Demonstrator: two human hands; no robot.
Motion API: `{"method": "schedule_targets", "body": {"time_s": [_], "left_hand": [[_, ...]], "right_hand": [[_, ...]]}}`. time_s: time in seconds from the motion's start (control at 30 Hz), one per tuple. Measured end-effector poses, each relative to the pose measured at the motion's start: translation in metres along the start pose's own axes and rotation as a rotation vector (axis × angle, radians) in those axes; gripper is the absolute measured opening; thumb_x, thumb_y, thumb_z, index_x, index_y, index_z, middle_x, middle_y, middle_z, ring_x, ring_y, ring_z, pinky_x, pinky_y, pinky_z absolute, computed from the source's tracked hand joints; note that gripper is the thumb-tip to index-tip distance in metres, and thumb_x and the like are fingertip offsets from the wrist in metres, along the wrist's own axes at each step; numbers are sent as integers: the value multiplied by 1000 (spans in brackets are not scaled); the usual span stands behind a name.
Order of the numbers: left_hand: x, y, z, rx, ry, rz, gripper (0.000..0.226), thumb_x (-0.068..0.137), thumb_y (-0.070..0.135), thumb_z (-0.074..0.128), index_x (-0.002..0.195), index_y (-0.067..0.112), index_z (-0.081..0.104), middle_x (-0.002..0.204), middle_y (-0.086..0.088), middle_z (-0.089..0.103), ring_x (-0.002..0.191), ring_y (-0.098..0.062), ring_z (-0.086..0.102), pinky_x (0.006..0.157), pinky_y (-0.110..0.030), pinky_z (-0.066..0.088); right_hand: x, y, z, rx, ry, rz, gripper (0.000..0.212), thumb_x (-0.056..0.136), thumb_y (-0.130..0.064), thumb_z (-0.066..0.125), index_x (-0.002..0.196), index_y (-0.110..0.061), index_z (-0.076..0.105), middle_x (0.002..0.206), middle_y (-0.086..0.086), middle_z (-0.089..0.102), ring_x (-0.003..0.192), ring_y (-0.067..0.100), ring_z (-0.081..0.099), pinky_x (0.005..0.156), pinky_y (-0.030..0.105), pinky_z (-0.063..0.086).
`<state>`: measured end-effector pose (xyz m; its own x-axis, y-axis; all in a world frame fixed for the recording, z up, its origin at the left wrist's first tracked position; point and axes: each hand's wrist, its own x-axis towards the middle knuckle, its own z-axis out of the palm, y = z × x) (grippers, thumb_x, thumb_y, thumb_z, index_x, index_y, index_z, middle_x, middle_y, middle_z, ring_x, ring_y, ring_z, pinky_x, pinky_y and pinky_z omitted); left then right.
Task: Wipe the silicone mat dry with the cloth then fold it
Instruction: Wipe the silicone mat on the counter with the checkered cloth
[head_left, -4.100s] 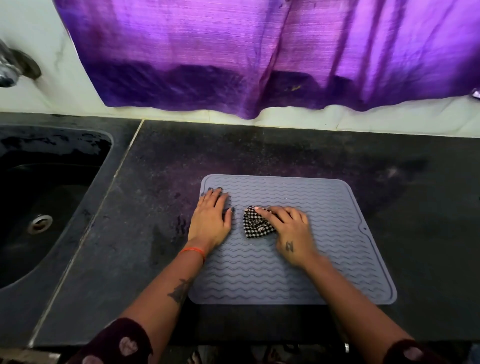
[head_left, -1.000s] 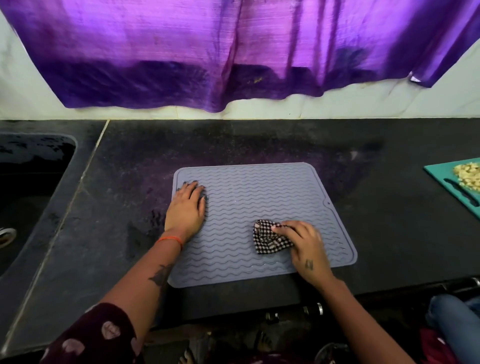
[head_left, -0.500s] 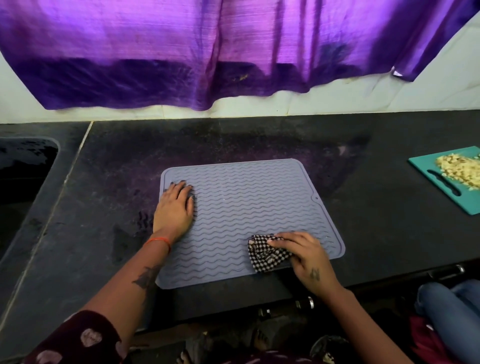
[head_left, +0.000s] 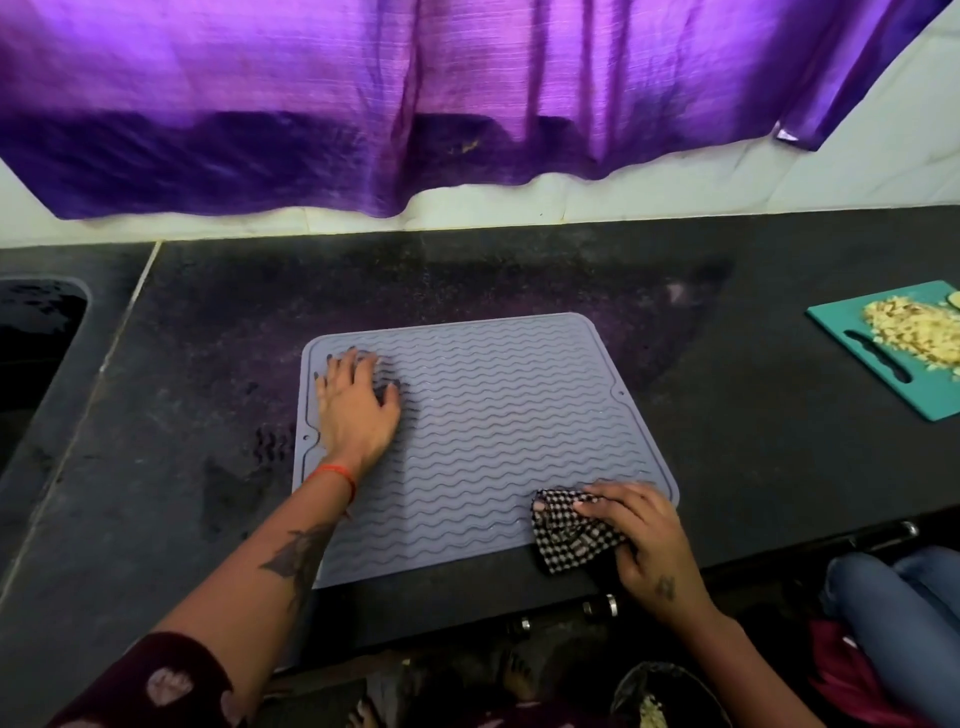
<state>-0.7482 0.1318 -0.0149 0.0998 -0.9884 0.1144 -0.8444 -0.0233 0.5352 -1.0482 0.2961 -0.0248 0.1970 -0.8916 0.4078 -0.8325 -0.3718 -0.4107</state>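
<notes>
Two hands are down on the grey silicone mat, which lies flat on the dark stone counter, a little skewed, its near edge close to the counter's front edge. The left hand rests palm-down near the mat's far left corner, fingers straight and a little spread, pressing on the wavy ridges; an orange thread band circles its wrist and a tattoo shows on the forearm. The right hand is at the mat's near right corner, its fingers curled over a bunched black-and-white checked cloth and holding it against the mat, with the cloth's lower tip reaching past the mat's near edge. A dark sink basin is set into the counter at the far left, well apart from the mat. At the right edge of the view a teal cutting board carries a heap of chopped pale-yellow pieces, also well apart from the mat. A purple curtain hangs against the pale wall behind the counter. Below the counter's front edge, at the lower right, a leg in blue jeans is visible.
</notes>
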Motion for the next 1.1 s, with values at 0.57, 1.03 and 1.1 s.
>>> {"method": "schedule_targets", "body": {"time_s": [0.57,1.03,1.1], "left_hand": [[-9,4,16,224,-83,108,51,98,40,33,145,20,32,155,-5,22,144,-27,10,118,-40,0],[-5,4,18,309,-144,93,59,96,51,20,149,24,17,158,-1,10,145,-24,0,118,-43,-3],[-5,5,17,322,-151,91,64,93,54,14,150,24,15,158,-1,8,145,-24,-1,117,-43,-5]], "right_hand": [[60,18,1,-175,-60,57,58,61,-12,32,108,-34,56,108,-10,62,102,18,51,88,28,29],[140,33,28,-151,-46,64,52,70,-3,35,111,-21,62,110,9,58,102,32,52,88,44,45],[144,27,43,-196,-59,93,58,67,-8,27,114,-24,56,112,7,57,105,26,45,90,51,43]]}}
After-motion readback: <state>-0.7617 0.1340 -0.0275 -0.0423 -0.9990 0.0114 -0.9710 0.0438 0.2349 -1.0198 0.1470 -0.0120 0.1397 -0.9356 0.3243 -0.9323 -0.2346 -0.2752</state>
